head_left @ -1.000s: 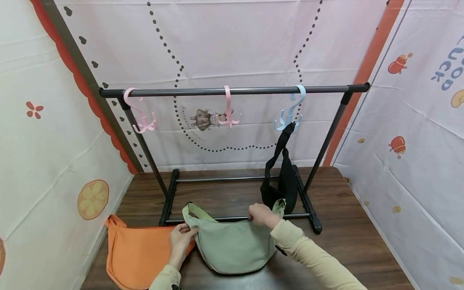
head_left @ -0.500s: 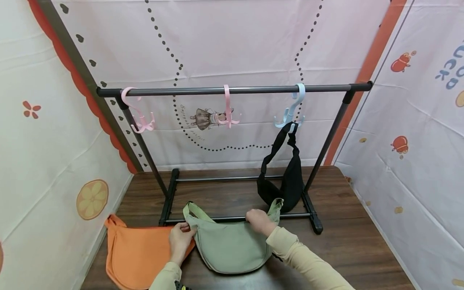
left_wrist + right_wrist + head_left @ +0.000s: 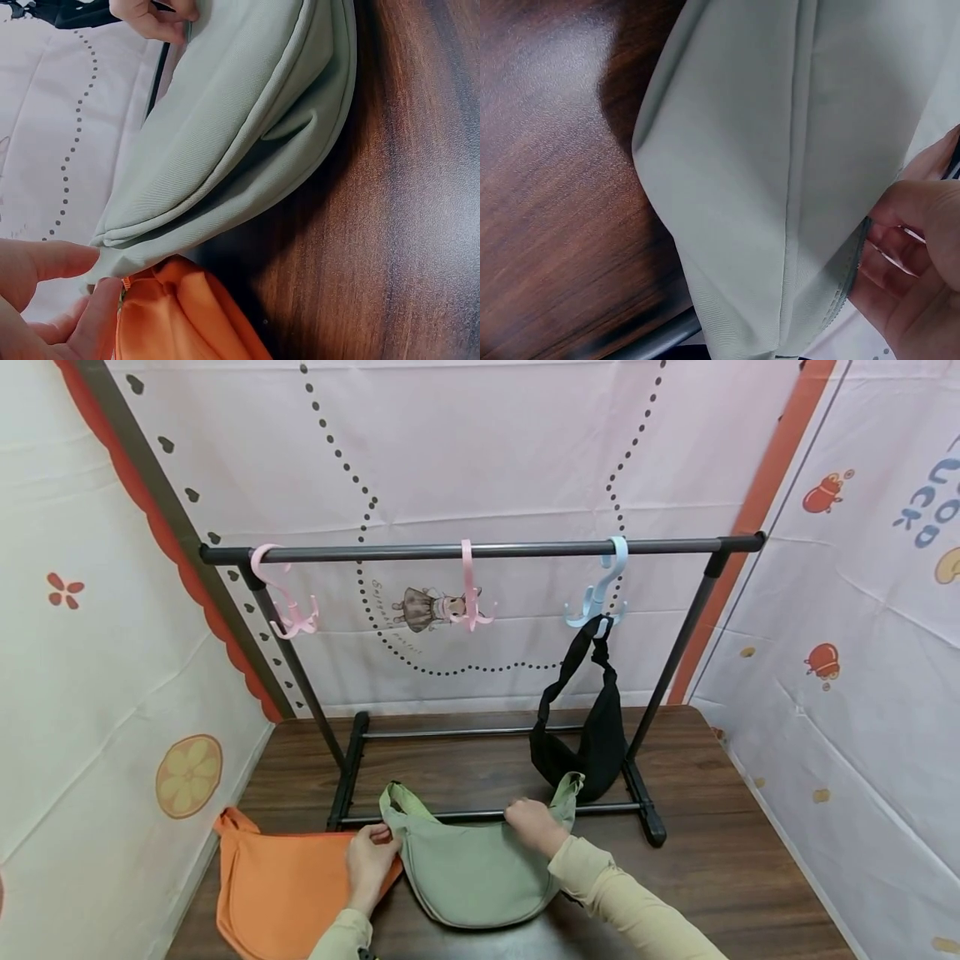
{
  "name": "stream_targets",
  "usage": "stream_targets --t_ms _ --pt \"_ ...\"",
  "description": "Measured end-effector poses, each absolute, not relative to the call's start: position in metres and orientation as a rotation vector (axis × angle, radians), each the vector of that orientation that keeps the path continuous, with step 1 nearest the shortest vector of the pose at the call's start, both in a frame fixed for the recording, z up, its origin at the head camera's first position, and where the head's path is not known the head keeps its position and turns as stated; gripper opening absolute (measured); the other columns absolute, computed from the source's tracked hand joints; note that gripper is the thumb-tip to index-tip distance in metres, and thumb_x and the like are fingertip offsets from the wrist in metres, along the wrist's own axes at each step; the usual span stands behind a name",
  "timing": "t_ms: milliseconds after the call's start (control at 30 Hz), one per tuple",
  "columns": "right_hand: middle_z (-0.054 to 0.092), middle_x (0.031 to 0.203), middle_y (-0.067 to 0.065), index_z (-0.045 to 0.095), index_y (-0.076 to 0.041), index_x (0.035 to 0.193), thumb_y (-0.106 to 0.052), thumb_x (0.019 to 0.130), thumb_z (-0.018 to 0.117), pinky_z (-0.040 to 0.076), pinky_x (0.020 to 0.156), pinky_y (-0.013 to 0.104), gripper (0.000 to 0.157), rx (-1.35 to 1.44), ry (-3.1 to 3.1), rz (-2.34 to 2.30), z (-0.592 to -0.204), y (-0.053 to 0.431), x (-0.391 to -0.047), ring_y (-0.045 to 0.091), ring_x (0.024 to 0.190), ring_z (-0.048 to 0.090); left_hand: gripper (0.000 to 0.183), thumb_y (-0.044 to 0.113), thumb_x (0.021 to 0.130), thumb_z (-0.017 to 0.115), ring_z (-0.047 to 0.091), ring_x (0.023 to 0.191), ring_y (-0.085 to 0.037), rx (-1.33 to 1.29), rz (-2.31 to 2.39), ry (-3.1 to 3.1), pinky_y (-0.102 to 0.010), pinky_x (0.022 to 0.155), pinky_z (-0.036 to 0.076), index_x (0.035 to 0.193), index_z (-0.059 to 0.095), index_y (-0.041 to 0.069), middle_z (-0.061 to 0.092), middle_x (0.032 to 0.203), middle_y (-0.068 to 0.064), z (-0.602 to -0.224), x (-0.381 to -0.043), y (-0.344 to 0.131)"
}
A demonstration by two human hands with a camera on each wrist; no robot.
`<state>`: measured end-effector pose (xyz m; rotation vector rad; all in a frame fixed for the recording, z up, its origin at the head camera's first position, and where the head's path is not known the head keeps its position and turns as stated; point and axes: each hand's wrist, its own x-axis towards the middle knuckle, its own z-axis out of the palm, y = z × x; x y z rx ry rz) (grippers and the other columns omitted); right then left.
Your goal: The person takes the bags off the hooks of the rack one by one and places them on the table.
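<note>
A sage-green shoulder bag stands on the table with its light green strap looped up behind. My left hand pinches the bag's upper left corner between thumb and fingers, shown closely in the left wrist view. On the top edge, my right hand has its fingers curled at the zipper; the zipper pull is hidden by the fingers. Dark zipper teeth show along the edge beside this hand in the right wrist view. An orange bag lies to the left, partly behind my left hand.
A black rack stands behind the green bag. Two pink hooks and a blue hook hang from its bar. A black bag hangs on the blue hook. Printed cloth walls surround the wooden table.
My right hand has moved slightly left along the green bag's top edge. The hanging black bag has turned and its strap has spread wider. My left hand keeps its hold on the corner.
</note>
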<state>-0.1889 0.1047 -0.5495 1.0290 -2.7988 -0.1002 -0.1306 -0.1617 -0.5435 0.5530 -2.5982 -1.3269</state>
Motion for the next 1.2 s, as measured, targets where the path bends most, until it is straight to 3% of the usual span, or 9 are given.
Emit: stream_targets --t_ms 267,500,600,833,1033,1200 --pt "0.060 0.075 0.002 0.066 -0.013 0.080 -0.004 0.078 0.066 0.049 0.055 0.027 0.009 1.001 -2.834 -0.102 -0.547 0.107 -0.185 0.017 0.068 0.057 0.029 0.013 0.084 0.061 0.064 0.085 -0.032 0.484 -1.289 -2.546 -0.043 0.073 0.052 0.105 0.061 -0.007 0.065 0.097 -0.022 -0.536 -0.131 -0.162" --pt "0.062 0.085 0.004 0.063 -0.010 0.094 -0.005 0.077 0.067 0.050 0.060 0.028 0.019 1.008 -2.784 0.006 -0.541 0.115 -0.179 0.019 0.075 0.058 0.045 0.018 0.088 0.060 0.051 0.110 -0.037 0.301 -1.259 -2.493 -0.052 0.088 0.043 0.126 0.049 -0.003 0.054 0.121 -0.022 -0.519 -0.133 -0.162" --pt "0.062 0.091 0.007 0.062 -0.007 0.101 -0.005 0.075 0.066 0.051 0.068 0.031 0.026 1.040 -2.710 0.086 -0.534 0.119 -0.177 0.021 0.082 0.059 0.053 0.021 0.088 0.060 0.044 0.119 -0.037 0.178 -1.252 -2.493 -0.054 0.092 0.041 0.133 0.042 0.001 0.046 0.132 -0.020 -0.508 -0.135 -0.159" --pt "0.055 0.120 0.017 0.054 -0.004 0.121 -0.008 0.076 0.068 0.045 0.092 0.041 0.047 1.086 -2.711 0.151 -0.499 0.132 -0.166 0.031 0.110 0.052 0.066 0.024 0.083 0.067 0.036 0.128 -0.034 -0.276 -1.108 -2.449 -0.053 0.098 0.036 0.138 0.037 0.003 0.039 0.139 -0.019 -0.472 -0.148 -0.145" --pt "0.040 0.138 0.019 0.043 -0.010 0.135 -0.022 0.080 0.069 0.037 0.101 0.047 0.063 0.997 -2.808 0.219 -0.465 0.145 -0.157 0.035 0.125 0.041 0.070 0.018 0.077 0.073 0.036 0.129 -0.033 -0.655 -0.897 -2.260 -0.048 0.101 0.034 0.136 0.040 0.001 0.041 0.138 -0.018 -0.428 -0.159 -0.124" --pt "0.040 0.138 0.020 0.041 -0.009 0.136 -0.025 0.079 0.070 0.036 0.102 0.047 0.065 0.964 -2.731 0.239 -0.447 0.155 -0.154 0.036 0.124 0.041 0.068 0.038 0.083 0.064 0.034 0.130 -0.034 -0.812 -0.769 -2.165 -0.047 0.107 0.029 0.133 0.042 -0.003 0.042 0.137 -0.020 -0.394 -0.170 -0.107"
